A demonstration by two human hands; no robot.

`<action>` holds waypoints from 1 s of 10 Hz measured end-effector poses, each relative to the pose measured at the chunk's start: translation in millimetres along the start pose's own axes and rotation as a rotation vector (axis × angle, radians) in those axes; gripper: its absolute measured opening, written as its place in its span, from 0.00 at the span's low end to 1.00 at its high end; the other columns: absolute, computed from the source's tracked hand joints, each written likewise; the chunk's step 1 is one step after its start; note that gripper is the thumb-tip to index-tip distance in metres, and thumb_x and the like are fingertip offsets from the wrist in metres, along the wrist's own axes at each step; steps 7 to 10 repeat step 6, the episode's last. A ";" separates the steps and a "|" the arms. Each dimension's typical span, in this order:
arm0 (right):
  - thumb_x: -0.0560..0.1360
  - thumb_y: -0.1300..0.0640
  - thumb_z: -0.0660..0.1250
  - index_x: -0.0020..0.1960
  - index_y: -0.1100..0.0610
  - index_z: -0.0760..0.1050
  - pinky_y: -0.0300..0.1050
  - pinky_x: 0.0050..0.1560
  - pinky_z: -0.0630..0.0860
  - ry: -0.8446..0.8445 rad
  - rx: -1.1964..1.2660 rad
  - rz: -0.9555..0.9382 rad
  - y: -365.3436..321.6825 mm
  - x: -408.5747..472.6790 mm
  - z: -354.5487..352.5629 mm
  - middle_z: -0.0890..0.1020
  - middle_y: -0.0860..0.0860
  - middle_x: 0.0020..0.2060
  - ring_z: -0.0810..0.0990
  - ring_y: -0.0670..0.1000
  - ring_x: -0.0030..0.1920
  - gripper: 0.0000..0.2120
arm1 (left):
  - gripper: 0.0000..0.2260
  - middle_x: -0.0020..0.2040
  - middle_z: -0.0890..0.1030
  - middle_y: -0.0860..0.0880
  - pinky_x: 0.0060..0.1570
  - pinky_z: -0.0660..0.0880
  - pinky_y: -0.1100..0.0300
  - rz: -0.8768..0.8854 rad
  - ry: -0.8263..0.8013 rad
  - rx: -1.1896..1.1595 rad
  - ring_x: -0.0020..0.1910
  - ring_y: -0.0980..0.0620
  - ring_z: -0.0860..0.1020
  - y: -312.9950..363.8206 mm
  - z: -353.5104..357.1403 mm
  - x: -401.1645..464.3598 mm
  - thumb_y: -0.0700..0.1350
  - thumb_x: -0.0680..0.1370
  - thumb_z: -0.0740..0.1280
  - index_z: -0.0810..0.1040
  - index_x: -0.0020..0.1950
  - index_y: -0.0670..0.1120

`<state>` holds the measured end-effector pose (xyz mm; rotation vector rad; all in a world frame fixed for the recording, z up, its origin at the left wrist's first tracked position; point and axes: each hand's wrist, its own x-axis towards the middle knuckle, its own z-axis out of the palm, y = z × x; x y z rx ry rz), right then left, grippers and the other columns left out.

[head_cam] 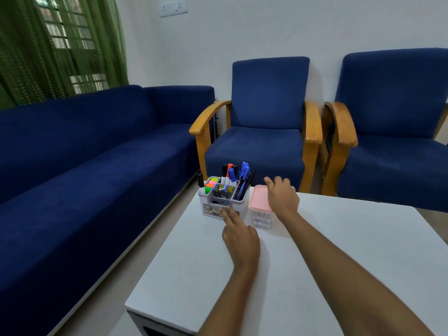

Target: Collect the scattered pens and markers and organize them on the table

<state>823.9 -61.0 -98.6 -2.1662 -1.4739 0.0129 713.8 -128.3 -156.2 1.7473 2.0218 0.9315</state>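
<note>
The pens and markers (231, 177) stand upright in the compartments of a grey organizer (219, 202) at the far left corner of the white table (339, 251), with no loose ones visible on the tabletop, so the collecting looks finished and the step in hand seems to be the final tidying. The left hand (238, 235) reaches toward the organizer's front with fingers straight and holding nothing, its blurred fingertips at or just short of the wall, while the right hand (282, 196) rests relaxed and flat on the pink lid of a small clear box (260, 210) just beside the organizer. The next move probably calls for squaring the two containers side by side, nudging gently so the tall pens do not tip.
</note>
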 end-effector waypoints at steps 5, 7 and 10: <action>0.79 0.52 0.56 0.43 0.59 0.78 0.46 0.36 0.76 0.539 0.100 -0.313 -5.0 -29.0 -37.2 0.81 0.54 0.38 0.79 0.53 0.39 0.16 | 0.06 0.40 0.83 0.49 0.34 0.74 0.64 0.603 0.292 -0.131 0.37 0.54 0.79 34.1 -73.4 11.6 0.39 0.78 0.63 0.81 0.46 0.43; 0.79 0.53 0.54 0.41 0.57 0.77 0.46 0.34 0.76 0.628 0.014 -0.461 -10.2 9.5 -37.3 0.80 0.52 0.36 0.78 0.52 0.36 0.16 | 0.08 0.34 0.81 0.50 0.27 0.69 0.66 0.764 0.429 -0.122 0.30 0.55 0.76 60.3 -71.8 45.0 0.38 0.76 0.63 0.79 0.40 0.44; 0.79 0.53 0.54 0.41 0.57 0.77 0.46 0.34 0.76 0.628 0.014 -0.461 -10.2 9.5 -37.3 0.80 0.52 0.36 0.78 0.52 0.36 0.16 | 0.08 0.34 0.81 0.50 0.27 0.69 0.66 0.764 0.429 -0.122 0.30 0.55 0.76 60.3 -71.8 45.0 0.38 0.76 0.63 0.79 0.40 0.44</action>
